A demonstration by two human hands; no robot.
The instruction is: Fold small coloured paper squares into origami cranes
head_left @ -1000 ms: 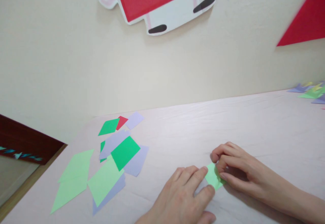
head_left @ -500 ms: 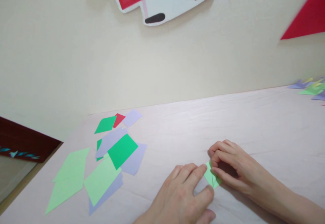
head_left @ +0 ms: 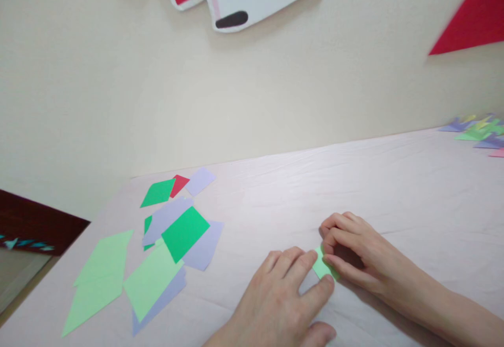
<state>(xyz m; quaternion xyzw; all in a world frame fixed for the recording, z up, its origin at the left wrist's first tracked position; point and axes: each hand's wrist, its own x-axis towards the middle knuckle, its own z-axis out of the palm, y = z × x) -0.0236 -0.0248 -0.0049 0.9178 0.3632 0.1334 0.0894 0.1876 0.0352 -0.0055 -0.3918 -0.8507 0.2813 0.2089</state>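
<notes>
Our right hand (head_left: 374,255) has drawn nearer our left hand (head_left: 281,294), so less of the small green paper (head_left: 319,268) shows. That paper lies at five o'clock on the pale cloth (head_left: 275,195). Our right grip is narrow, seemingly pinching its edge; our left grip is wide, fingertips resting against its opposite side. We judge a fold is being pressed; the next move would call for steady left fingertips. Loose sheets (head_left: 186,234) lie towards eight o'clock.
</notes>
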